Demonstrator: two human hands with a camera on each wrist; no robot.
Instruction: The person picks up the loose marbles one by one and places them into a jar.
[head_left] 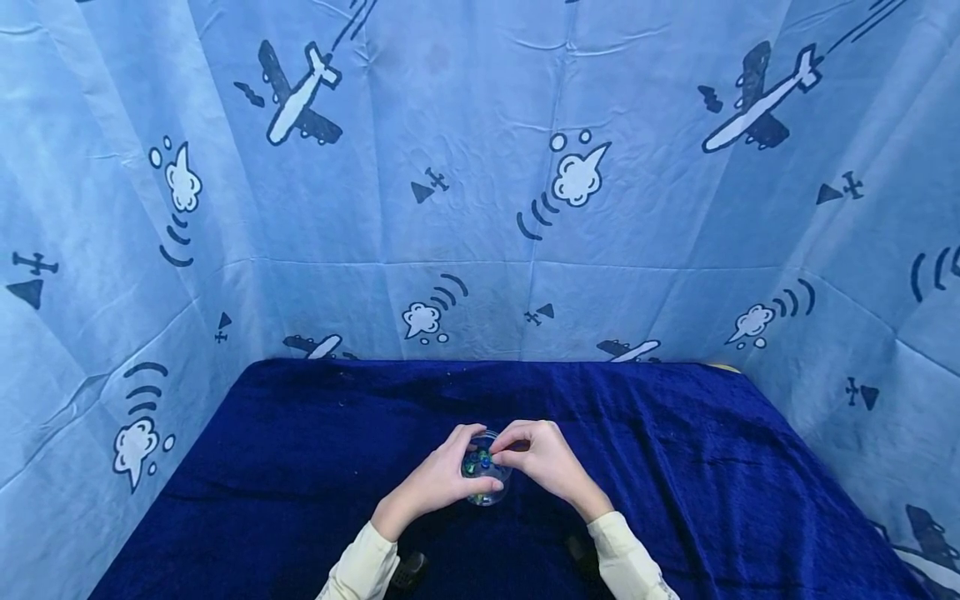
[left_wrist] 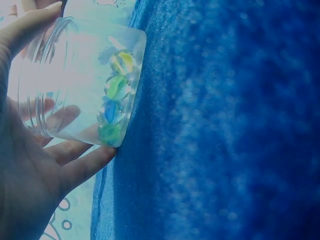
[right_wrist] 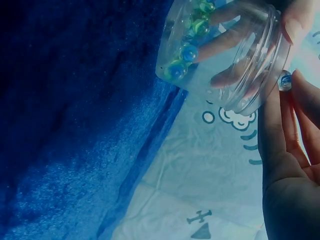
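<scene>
A clear plastic jar (left_wrist: 85, 85) with a threaded, lidless mouth stands on the blue cloth. Several glass marbles (left_wrist: 117, 87) with yellow, green and blue swirls lie at its bottom. My left hand (head_left: 442, 471) grips the jar round its side, the thumb toward me and the fingers on the far side. Over the jar's mouth my right hand (head_left: 543, 458) pinches one blue and clear marble (right_wrist: 285, 81) between thumb and fingertips. That marble is beside the rim in the right wrist view, apart from those inside.
Dark blue velvety cloth (head_left: 300, 442) covers the table, with folds on the right side. Light blue curtains (head_left: 465, 167) printed with aeroplanes and clouds surround it at the back and both sides. Two dark objects (head_left: 411, 570) sit near the cream sleeves (head_left: 360, 562).
</scene>
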